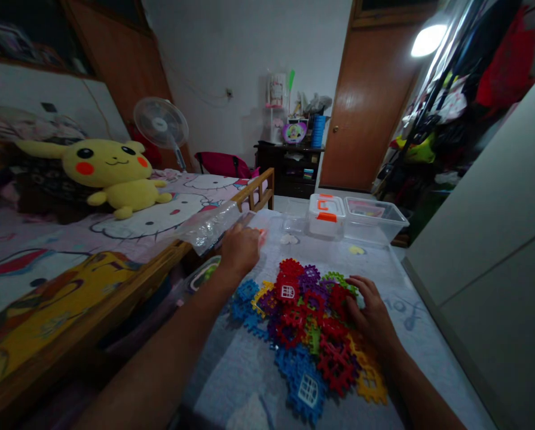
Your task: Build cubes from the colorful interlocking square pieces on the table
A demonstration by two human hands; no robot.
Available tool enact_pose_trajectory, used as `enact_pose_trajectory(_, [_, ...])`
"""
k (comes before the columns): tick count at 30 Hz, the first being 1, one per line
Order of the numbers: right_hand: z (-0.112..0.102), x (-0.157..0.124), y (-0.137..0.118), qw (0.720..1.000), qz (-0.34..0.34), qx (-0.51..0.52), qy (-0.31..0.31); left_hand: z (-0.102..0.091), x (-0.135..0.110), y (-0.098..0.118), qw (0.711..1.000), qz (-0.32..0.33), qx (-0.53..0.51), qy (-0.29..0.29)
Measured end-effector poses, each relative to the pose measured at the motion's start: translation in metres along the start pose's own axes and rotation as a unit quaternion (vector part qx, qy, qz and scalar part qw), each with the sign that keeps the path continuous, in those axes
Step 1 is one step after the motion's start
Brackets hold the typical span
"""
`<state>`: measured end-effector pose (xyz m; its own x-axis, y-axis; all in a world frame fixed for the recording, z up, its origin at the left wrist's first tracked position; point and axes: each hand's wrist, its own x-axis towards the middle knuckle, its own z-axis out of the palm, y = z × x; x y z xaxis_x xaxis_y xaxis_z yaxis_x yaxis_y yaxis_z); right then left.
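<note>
A pile of plastic gear-shaped building blocks (289,316) in red, blue, purple, yellow, orange and green lies on the cloth-covered table. My left hand (240,249) is raised beyond the pile's left side, its fingers curled closed. A blurred orange-pink thing (262,237) shows at its fingertips; its kind cannot be made out. At the pile's right edge is my right hand (371,307), with thumb and fingers apart around the red and green blocks there. Two blocks in the pile, one red (287,291) and one blue (308,389), carry white window pieces.
A lidded clear box with orange clips (327,216) stands at the table's far end, beside an open clear bin (375,220). Clear plastic wrap (208,227) lies over the wooden bed rail (171,258) on the left. A yellow plush toy (115,173) sits on the bed.
</note>
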<state>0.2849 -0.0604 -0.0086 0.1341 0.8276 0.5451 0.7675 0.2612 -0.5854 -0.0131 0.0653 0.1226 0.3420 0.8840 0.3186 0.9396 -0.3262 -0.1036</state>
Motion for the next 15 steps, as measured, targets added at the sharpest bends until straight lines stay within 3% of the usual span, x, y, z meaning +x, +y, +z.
enact_pose_trajectory(4, [-0.008, 0.002, -0.003, 0.999, 0.02, 0.028, 0.018, -0.022, -0.021, 0.038, 0.985, 0.091, -0.129, 0.071])
enact_pose_trajectory(8, [-0.016, 0.002, -0.012, 0.985, 0.092, 0.143, -0.021, -0.024, -0.046, 0.08, 0.925, 0.132, -0.347, 0.077])
enact_pose_trajectory(10, [-0.016, 0.001, -0.02, 0.959, 0.116, 0.253, -0.061, -0.019, -0.057, 0.098, 0.895, 0.118, -0.423, 0.075])
enact_pose_trajectory(12, [-0.016, 0.0, -0.028, 0.915, 0.132, 0.37, -0.094, -0.013, -0.065, 0.111, 0.87, 0.094, -0.479, 0.066])
enact_pose_trajectory(15, [-0.016, -0.001, -0.036, 0.868, 0.175, 0.456, -0.093, -0.003, -0.074, 0.124, 0.837, 0.084, -0.539, 0.027])
